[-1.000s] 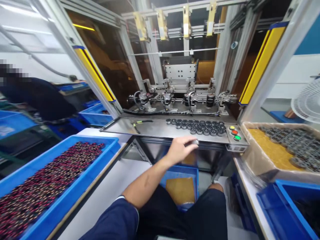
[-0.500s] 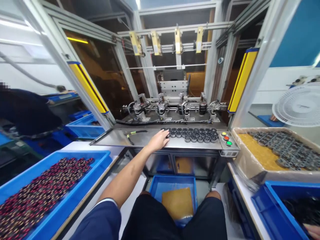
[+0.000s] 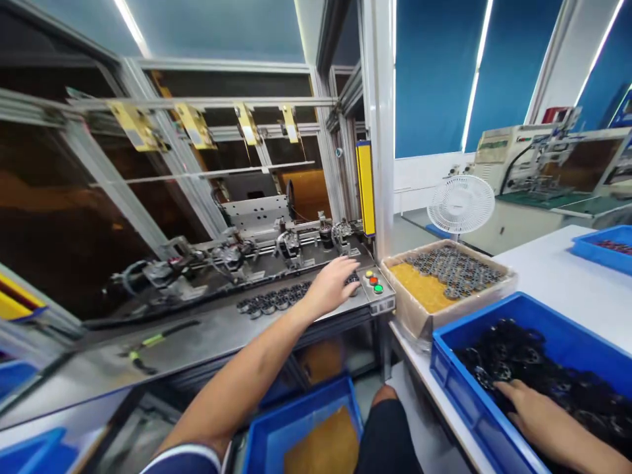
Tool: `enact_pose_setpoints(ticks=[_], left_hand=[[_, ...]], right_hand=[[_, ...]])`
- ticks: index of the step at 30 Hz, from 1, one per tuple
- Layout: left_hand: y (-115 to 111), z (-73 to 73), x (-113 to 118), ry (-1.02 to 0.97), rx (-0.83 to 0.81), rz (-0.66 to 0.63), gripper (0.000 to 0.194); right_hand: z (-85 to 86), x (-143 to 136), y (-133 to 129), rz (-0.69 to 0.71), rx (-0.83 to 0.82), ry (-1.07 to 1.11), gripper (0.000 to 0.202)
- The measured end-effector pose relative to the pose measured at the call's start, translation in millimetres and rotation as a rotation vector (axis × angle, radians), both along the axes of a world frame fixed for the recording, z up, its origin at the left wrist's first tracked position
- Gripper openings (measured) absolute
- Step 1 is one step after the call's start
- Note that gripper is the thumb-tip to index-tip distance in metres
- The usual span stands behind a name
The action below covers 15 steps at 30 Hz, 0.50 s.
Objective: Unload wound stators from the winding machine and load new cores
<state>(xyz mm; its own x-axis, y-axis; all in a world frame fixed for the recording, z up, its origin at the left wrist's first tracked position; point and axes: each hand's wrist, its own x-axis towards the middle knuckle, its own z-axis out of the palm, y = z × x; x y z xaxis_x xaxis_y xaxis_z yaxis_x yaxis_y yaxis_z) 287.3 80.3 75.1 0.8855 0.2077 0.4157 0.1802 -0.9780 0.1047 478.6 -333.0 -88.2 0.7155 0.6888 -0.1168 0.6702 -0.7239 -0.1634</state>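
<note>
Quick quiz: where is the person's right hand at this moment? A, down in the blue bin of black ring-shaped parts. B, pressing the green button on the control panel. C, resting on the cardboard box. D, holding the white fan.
A: the right hand lies among the black ring-shaped parts inside the blue bin, well away from the green button.

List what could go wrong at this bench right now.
1. The left hand reaches over the row of small round parts beside the coloured buttons; a slip might press one.
2. The right hand digs in the blue bin of dark parts, possibly snagging fingers.
3. With the hands so far apart, the eyes cannot follow both.
</note>
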Motion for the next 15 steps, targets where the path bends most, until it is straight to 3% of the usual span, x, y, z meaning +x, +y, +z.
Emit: enact_pose_setpoints(ticks=[4,7,10,15], left_hand=[[-62,-6.7,118,0.161,-0.091,-0.290,0.034],[-100,-23.5,178,0.287,-0.115,-0.398,0.034],[-117,-37.3,207,0.377,-0.134,-0.430,0.033],[-120,-46.6,218,0.427,-0.186,-0.375,0.032]], right_hand=[[2.1,0,-9,0.061,-0.177,0.009,0.052],[6.7,13,-17,0.104,-0.240,0.013,0.048],[8.1,29,-25,0.130,-0.278,0.023,0.041],[1.5,46,-30,0.143,-0.293,0.028,0.020]])
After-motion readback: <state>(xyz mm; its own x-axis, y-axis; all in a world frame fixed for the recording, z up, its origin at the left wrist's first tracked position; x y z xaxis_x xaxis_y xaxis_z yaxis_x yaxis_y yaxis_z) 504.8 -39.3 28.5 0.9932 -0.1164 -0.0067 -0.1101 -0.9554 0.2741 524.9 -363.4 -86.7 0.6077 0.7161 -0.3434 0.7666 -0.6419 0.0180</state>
